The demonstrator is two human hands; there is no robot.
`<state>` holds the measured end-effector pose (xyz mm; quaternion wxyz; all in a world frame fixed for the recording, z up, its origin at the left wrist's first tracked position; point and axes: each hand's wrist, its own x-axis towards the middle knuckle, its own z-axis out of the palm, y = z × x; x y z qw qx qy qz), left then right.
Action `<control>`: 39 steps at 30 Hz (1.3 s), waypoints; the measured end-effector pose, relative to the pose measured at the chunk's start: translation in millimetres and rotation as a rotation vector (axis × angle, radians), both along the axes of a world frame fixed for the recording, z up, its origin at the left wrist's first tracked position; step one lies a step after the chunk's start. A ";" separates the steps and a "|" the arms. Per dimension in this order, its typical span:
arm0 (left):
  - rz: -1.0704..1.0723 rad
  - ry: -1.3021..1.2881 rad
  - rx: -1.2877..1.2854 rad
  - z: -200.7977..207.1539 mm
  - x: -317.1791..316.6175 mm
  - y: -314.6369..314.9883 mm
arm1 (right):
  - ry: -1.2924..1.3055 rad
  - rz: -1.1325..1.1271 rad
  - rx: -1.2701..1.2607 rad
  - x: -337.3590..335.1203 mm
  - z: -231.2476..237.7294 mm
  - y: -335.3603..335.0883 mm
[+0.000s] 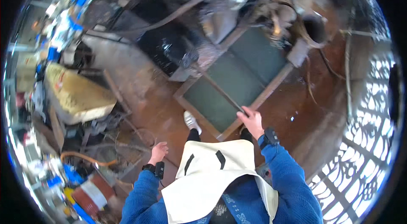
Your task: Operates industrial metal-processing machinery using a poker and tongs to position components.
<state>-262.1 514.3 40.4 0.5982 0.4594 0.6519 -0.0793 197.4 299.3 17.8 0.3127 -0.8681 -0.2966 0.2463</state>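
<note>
1. Plainly, the right hand [253, 123] is closed around the near end of a long dark rod [221, 92], thumb and fingers wrapped about it.
2. That rod slants over the tank [275, 82] of greenish water, from the hand by the near-right rim to the far-left edge. There it meets a dark, glossy clump [189, 58] beside a black basin [159, 46]; blur hides whether the two are joined.
3. The left hand [159, 152] is held out low to the side, fingers loosely bent, gripping nothing that shows.
4. With one hand at the very end, the rod's far end probably feels heavy; a firm grip and a slow, steady arm should keep it from swinging.
5. Bringing the left hand onto the shaft as well would likely give better control.
6. Footing matters too: the white shoe [190, 120] is just beside the tank's frame, and the brown floor [154, 107] looks wet, so weight is best kept back, with the pale apron [220, 156] clear of the rod.
</note>
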 end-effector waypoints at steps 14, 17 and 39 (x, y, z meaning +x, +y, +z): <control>-0.381 -0.038 0.329 23.4 182.7 -73.3 | 0.309 -0.682 0.041 227.5 77.4 -242.4; -0.398 0.055 0.304 33.0 194.5 -98.4 | -0.133 -0.598 -0.053 336.7 53.0 -250.9; 0.454 -0.197 -0.156 21.0 87.2 -107.7 | 0.506 -0.966 0.493 297.5 59.8 -183.9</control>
